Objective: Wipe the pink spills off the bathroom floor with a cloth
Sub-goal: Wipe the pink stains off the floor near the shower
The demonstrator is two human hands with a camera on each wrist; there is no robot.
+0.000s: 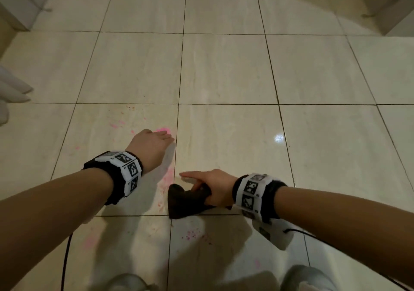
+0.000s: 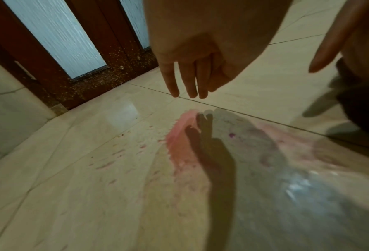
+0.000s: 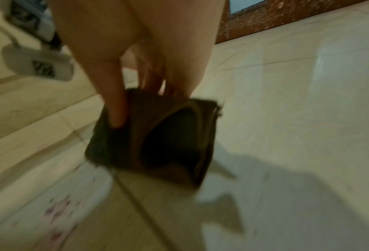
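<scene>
Left hand [image 1: 154, 144] hovers over pink spill [image 2: 180, 144]; door [image 2: 89, 56] beyond.

Open tiled floor [image 1: 224, 66] ahead; cabinet legs [image 1: 369, 15] far off at the corners.

No words, brand names or numbers can be read anywhere in these views. The only sign-like marks are black-and-white square code patterns on the white wristband [image 1: 128, 170] just behind the left hand [image 1: 152, 144] and on the wristband [image 1: 252, 193] just behind the right hand [image 1: 216, 184]. Tiny dark characters sit beside some of those squares, but they are too small to make out.
</scene>
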